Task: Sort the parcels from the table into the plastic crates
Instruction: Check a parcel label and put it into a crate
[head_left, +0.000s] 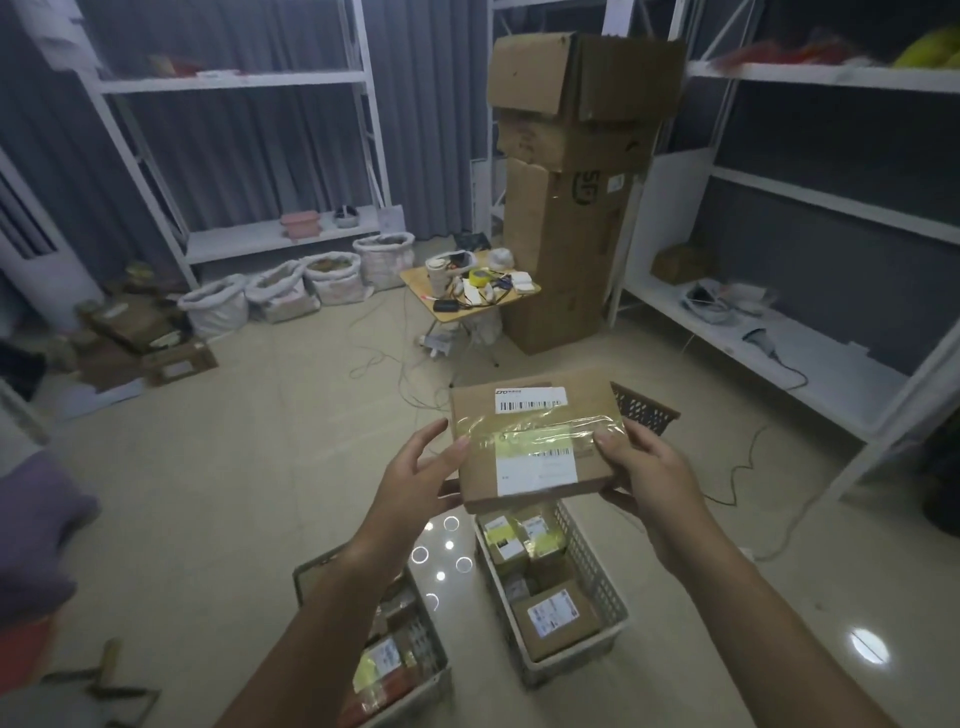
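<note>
A: Start on the left, what do you have?

B: I see my left hand (423, 480) at the left edge of a flat cardboard parcel (535, 441), thumb on top and fingers curled underneath, so it's gripping that side. The parcel is held up in the air in front of me, tilted a little, above the floor and the crates.

A: Any markings on it?

B: A white barcode label near the far edge, clear tape across the middle, and a second white and yellow label nearer to me.

A: And the other side?

B: My right hand (641, 475) grips the right edge the same way, thumb pressed on the taped top, fingers wrapped below.

A: Where are the crates?

B: Down on the floor under my arms. The left crate (431, 680) sits partly behind my left forearm and holds parcels with yellow and red packaging. Just beside it, the right crate (597, 582) holds several brown boxes with white labels. A dark basket (644, 410) pokes out from behind the held parcel, on its right.

A: Anything further back?

B: A small folding table (415, 283) cluttered with tape and cables, and next to it a tall stack of cardboard boxes (571, 197)
</note>
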